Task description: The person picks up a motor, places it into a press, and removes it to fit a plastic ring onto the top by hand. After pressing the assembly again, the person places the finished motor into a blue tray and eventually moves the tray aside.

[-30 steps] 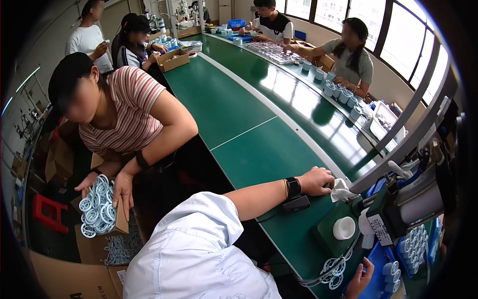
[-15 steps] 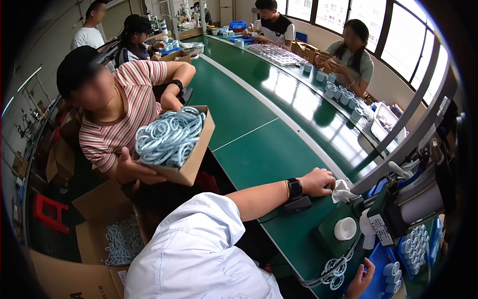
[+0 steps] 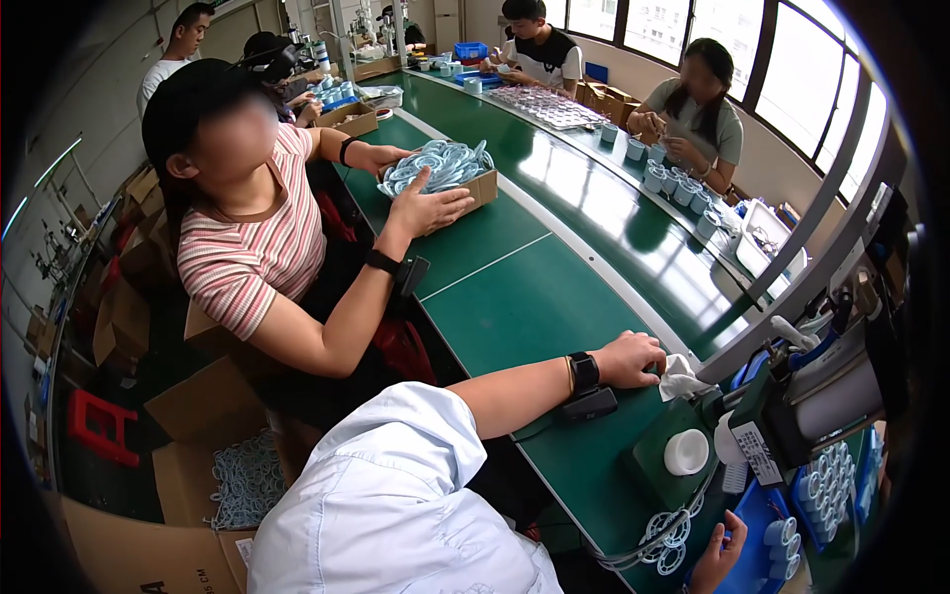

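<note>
My left hand point(image 3: 631, 359) rests palm down on the green table, fingers loosely bent and nothing visible in them. Beside its fingertips lies a crumpled white tissue point(image 3: 679, 378). At the lower right, my right hand point(image 3: 718, 556) is held with fingers loosely apart and empty, between several pale blue rings point(image 3: 666, 543) and a blue tray point(image 3: 756, 515). In that tray stand pale blue cylindrical parts point(image 3: 781, 549). A bench machine with a white round seat point(image 3: 686, 453) stands between my two hands.
A co-worker in a striped shirt point(image 3: 252, 238) holds a cardboard box point(image 3: 482, 188) of pale blue rings at the table's left edge. An open carton point(image 3: 183, 480) with more rings stands lower left, near a red stool point(image 3: 102, 426). Other people work along the table's far side.
The co-worker has turned toward the table and moved the box of rings away from me, onto or just over the table's left edge. My hands have stayed in place.
</note>
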{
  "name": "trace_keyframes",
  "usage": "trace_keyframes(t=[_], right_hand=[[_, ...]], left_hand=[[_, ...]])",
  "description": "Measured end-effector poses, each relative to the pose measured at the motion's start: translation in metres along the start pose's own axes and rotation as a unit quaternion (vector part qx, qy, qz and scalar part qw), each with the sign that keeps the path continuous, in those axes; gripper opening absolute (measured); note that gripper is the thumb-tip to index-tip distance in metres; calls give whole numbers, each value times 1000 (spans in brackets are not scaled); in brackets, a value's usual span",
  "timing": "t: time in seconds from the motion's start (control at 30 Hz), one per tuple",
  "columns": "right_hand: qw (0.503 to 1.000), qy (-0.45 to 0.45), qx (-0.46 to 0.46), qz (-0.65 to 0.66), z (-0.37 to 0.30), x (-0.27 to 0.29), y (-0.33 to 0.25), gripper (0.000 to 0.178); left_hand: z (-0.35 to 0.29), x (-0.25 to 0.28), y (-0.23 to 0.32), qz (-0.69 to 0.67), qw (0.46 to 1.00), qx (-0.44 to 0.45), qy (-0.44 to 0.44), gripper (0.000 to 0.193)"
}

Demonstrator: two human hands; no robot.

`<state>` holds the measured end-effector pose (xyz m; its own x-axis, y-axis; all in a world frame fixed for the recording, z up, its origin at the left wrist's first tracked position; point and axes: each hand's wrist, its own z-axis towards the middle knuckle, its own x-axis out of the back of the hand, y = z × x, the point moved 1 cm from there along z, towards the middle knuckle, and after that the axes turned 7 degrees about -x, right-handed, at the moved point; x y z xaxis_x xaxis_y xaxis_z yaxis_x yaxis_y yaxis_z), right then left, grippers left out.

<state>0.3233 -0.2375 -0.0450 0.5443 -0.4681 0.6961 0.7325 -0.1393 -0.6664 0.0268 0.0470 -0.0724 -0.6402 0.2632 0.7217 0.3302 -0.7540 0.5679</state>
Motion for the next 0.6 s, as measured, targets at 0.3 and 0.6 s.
trace_keyframes(t=[0.3, 0.6], right_hand=[[1000, -15, -3, -2, 8, 7, -6, 25], [1000, -10, -12, 1, 7, 6, -8, 25]], left_hand=[[4, 6, 4, -2, 1000, 2, -5, 18], [3, 8, 3, 2, 1000, 4, -14, 18]])
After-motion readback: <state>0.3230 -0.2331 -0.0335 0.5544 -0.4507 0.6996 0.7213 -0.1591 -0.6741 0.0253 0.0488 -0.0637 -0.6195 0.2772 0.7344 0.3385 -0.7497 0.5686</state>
